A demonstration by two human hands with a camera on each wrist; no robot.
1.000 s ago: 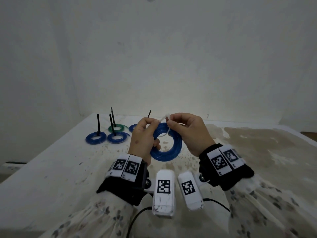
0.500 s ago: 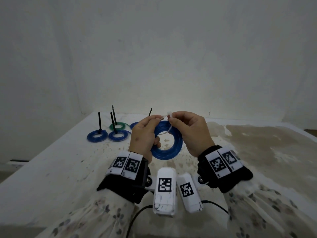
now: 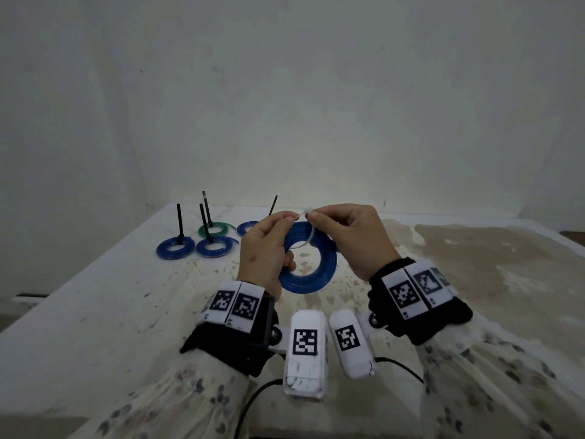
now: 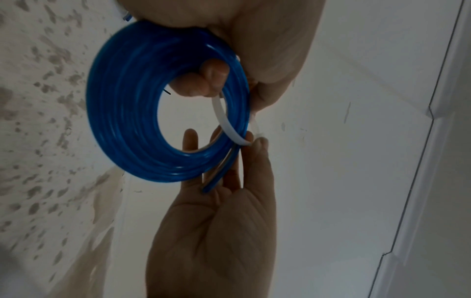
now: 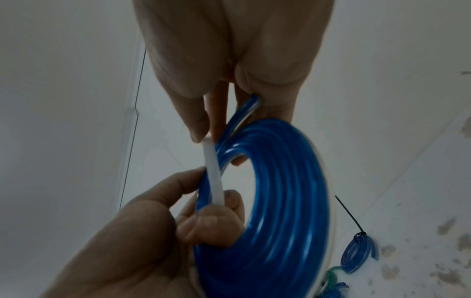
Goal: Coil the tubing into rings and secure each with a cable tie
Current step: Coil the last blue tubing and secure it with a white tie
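Raised slightly since a second ago, with both hands closer together over the middle of the table. Nearest: left hand curled round the blue tubing coil, thumb and forefinger pinching the tail of the white cable tie. Just beyond: right hand pinching the tie's head, loop passed through the coil's hole but slack, loose tube end lying against the right fingers. Not yet cinched, so tightening left to do, probably. Farther off, toward the far left corner: four finished rings lying flat, three blue and one green, each bound with a black tie standing up.
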